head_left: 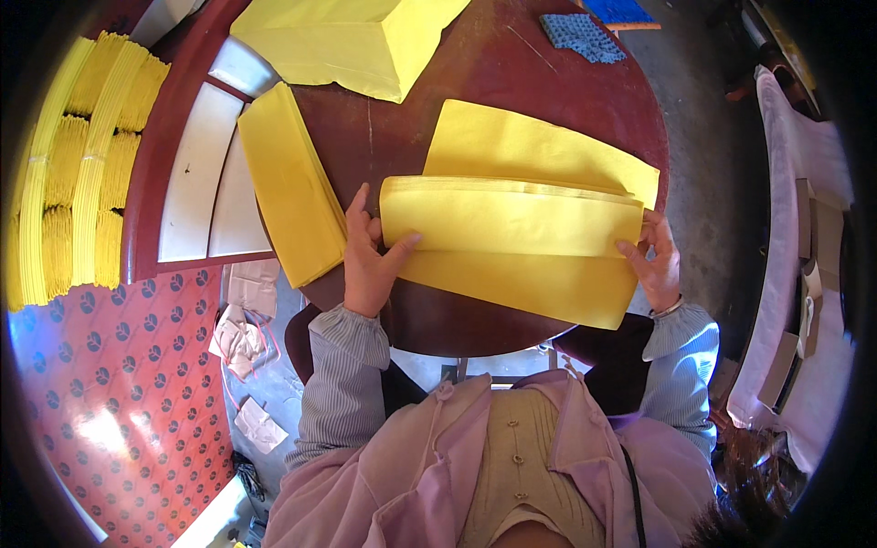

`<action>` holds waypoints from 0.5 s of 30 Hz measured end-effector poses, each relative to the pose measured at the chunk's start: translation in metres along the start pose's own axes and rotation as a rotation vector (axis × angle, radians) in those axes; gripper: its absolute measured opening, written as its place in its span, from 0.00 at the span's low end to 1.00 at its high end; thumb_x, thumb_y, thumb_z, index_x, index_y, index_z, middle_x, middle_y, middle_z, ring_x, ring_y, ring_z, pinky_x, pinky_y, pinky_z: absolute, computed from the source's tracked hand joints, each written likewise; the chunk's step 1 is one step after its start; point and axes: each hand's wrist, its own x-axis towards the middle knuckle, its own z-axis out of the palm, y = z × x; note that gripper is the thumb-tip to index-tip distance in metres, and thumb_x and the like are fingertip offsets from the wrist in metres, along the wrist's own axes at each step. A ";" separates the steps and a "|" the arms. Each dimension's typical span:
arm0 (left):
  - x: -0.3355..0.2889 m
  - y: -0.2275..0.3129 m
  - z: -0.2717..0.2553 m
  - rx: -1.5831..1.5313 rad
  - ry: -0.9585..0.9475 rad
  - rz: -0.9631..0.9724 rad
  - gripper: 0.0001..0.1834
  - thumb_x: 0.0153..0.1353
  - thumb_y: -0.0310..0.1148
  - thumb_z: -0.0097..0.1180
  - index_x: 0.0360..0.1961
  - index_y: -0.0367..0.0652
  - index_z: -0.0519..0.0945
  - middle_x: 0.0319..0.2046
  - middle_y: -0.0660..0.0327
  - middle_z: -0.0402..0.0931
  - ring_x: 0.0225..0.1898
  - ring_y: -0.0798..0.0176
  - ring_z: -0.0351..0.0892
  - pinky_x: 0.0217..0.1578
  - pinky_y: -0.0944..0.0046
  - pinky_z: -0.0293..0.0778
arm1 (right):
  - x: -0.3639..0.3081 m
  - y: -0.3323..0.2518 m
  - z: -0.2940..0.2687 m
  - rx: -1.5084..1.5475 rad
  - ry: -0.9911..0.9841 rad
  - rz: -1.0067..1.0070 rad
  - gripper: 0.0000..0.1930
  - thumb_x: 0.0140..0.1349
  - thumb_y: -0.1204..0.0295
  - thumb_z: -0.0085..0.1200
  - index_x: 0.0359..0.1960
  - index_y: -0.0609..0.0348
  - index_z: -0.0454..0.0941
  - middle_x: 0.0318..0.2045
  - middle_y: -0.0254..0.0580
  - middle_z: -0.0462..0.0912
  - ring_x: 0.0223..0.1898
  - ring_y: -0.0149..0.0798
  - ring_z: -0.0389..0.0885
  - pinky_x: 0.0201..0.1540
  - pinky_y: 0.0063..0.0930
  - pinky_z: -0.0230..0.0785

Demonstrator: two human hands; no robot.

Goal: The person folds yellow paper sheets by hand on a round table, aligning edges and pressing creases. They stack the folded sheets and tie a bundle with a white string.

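Between my two hands is a folded stack of yellow paper (512,216), its layered edges facing up along the top. My left hand (370,265) pinches its left end, thumb on the front face and the index finger pointing away past the paper. The right end is gripped by my right hand (656,260), thumb in front and fingers partly hidden behind. More yellow paper (539,146) spreads out beyond the stack, and a yellow flap (530,283) shows on its near side. Close to my left hand lies another folded yellow paper bundle (288,187).
The round dark red table (438,324) carries a large yellow paper piece (338,46) at the far side and a blue textured cloth (583,38). Tied yellow bundles (82,164) stand at far left. A white-covered surface (776,274) with cardboard pieces is at right.
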 end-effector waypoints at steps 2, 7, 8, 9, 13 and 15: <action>0.000 -0.003 0.000 0.041 0.009 -0.009 0.51 0.61 0.23 0.69 0.79 0.36 0.48 0.46 0.54 0.80 0.48 0.63 0.83 0.51 0.65 0.77 | -0.002 0.002 0.003 -0.066 0.048 -0.001 0.26 0.66 0.74 0.66 0.64 0.60 0.70 0.35 0.33 0.86 0.34 0.26 0.81 0.39 0.22 0.70; -0.002 -0.006 0.003 0.108 -0.009 0.093 0.53 0.58 0.22 0.71 0.79 0.38 0.50 0.47 0.54 0.80 0.47 0.63 0.83 0.50 0.65 0.77 | -0.014 0.007 0.004 -0.272 0.136 0.007 0.32 0.62 0.76 0.67 0.68 0.57 0.69 0.32 0.36 0.84 0.34 0.30 0.82 0.43 0.26 0.74; -0.002 -0.005 0.003 0.094 -0.006 0.076 0.54 0.58 0.22 0.72 0.79 0.38 0.50 0.47 0.54 0.81 0.48 0.62 0.83 0.51 0.64 0.77 | -0.014 0.009 0.005 -0.272 0.150 -0.028 0.32 0.63 0.76 0.67 0.69 0.57 0.69 0.31 0.35 0.84 0.34 0.30 0.82 0.43 0.26 0.74; -0.003 -0.005 0.003 0.062 0.000 0.053 0.55 0.57 0.21 0.72 0.79 0.38 0.49 0.48 0.54 0.81 0.48 0.62 0.83 0.51 0.63 0.77 | -0.014 0.010 0.006 -0.269 0.164 -0.070 0.32 0.63 0.76 0.67 0.69 0.58 0.69 0.31 0.35 0.83 0.34 0.31 0.82 0.44 0.26 0.75; -0.002 -0.001 0.004 0.080 -0.020 0.045 0.56 0.57 0.20 0.71 0.80 0.39 0.47 0.51 0.52 0.81 0.52 0.60 0.83 0.56 0.61 0.76 | -0.014 0.011 0.009 -0.239 0.197 -0.081 0.34 0.62 0.74 0.69 0.69 0.58 0.68 0.33 0.37 0.86 0.40 0.35 0.86 0.51 0.29 0.76; -0.002 0.001 0.003 0.108 -0.077 0.096 0.57 0.57 0.20 0.71 0.81 0.40 0.45 0.52 0.52 0.81 0.54 0.59 0.82 0.59 0.60 0.75 | -0.015 0.011 0.009 -0.186 0.183 -0.091 0.33 0.61 0.73 0.71 0.67 0.59 0.69 0.39 0.40 0.87 0.44 0.37 0.87 0.54 0.31 0.76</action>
